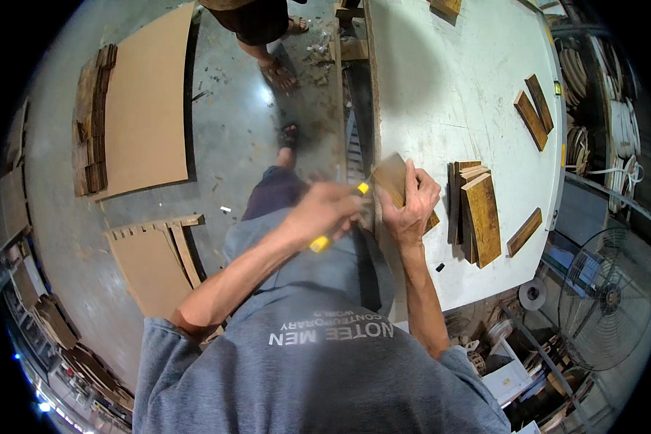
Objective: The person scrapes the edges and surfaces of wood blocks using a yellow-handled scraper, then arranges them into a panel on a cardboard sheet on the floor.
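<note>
My right hand [411, 202] clamping a brown wood piece [392, 177] at the white table [448, 87] edge, my left hand [325, 210] fisted around a yellow-handled tool [324, 240], stacked wood pieces [477, 210] just right

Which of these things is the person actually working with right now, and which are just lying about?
In use:
- flat brown wooden piece, gripped by the right hand at the white table's edge
- yellow-handled tool, held in the left hand

Lying about:
- stack of brown wooden slats
- two wooden strips
- cardboard sheets on the floor
- standing fan
</note>
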Tool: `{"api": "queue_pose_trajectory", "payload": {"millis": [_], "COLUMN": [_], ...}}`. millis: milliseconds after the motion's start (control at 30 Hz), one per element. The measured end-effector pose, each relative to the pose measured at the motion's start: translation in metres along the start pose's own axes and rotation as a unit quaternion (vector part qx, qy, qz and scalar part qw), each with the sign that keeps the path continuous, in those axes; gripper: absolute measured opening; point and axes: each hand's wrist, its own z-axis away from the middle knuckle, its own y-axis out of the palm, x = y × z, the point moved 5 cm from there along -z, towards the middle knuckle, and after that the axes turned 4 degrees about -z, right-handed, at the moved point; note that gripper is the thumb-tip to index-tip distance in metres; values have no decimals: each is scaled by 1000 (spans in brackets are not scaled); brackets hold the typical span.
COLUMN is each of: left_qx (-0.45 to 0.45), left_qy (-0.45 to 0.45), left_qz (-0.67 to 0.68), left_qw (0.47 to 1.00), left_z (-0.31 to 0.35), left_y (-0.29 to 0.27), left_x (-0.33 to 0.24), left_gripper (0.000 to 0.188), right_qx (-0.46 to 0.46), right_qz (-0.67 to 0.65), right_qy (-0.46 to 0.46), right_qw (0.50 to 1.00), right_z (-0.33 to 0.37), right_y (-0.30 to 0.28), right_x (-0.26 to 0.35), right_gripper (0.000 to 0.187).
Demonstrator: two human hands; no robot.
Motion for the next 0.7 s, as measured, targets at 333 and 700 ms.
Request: {"api": "queue_pose_trajectory", "payload": {"millis": [333, 700], "left_qx": [-44, -103], "left_qy": [-55, -232], "left_qz": [-27, 102], "left_qw": [997, 962], "left_z": [-12, -67], "left_y": [4, -45], "left_x": [-4, 117], "left_gripper": [26, 29], "right_qx": [14, -3], "right_qz": [9, 2], "right_qy": [25, 6], "right_qw": [1000, 1000], "right_z": [-7, -13], "right_y": [2, 1], "right_x": [-8, -5], "right_gripper": [78, 70]}}
